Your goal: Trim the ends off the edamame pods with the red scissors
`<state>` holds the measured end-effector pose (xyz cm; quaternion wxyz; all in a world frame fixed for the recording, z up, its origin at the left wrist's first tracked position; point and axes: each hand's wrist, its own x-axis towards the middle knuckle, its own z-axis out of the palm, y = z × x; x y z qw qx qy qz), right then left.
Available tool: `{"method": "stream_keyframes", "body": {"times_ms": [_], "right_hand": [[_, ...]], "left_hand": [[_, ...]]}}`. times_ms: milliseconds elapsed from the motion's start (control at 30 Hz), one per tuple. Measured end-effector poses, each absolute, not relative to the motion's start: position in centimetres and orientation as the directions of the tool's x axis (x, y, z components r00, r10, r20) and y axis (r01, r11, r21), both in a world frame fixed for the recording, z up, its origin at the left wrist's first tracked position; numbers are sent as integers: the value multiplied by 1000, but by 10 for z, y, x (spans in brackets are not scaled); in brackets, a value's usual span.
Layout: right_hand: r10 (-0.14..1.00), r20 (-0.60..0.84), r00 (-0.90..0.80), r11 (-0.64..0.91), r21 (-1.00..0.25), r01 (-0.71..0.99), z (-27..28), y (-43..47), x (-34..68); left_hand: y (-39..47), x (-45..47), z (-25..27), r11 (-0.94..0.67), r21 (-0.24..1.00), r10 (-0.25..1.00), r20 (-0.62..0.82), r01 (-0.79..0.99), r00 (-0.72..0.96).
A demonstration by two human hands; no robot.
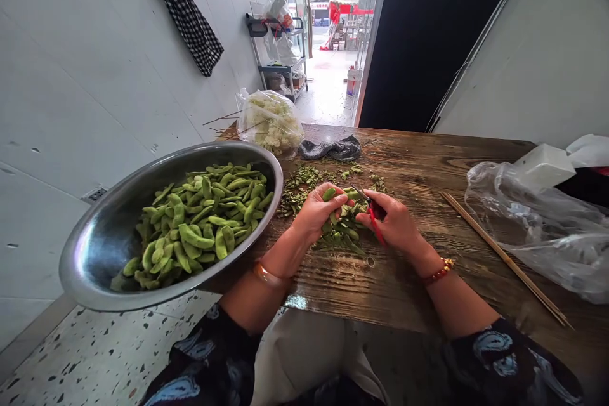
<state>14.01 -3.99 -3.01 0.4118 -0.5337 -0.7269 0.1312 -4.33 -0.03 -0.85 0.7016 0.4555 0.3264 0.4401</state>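
Green edamame pods (329, 194) are pinched in the fingers of my left hand (316, 210), above the middle of the wooden table. My right hand (394, 221) is closed round small scissors with red handles (375, 223); their blades point up and left, close to the held pods. Under both hands lies a pile of loose edamame pods (345, 231), partly hidden by my fingers. Trimmed green scraps (309, 179) are scattered just beyond. To the left, a big steel bowl (102, 254) is tilted and holds many edamame pods (195, 228).
A clear bag of cauliflower (271, 119) and a grey cloth (330, 148) lie at the table's far edge. On the right are thin wooden skewers (507, 257), crumpled clear plastic bags (537, 222) and a white box (545, 163). A wheeled cart (280, 68) stands near the open doorway.
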Motion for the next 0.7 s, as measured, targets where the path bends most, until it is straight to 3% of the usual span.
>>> {"method": "stream_keyframes", "body": {"times_ms": [400, 700], "right_hand": [[859, 492, -144, 445, -576, 686, -30, -40, 140], [885, 458, -83, 395, -645, 654, -30, -41, 140]], "left_hand": [[-1, -43, -8, 216, 914, 923, -76, -345, 376], [-2, -43, -8, 185, 927, 910, -36, -327, 413]]}}
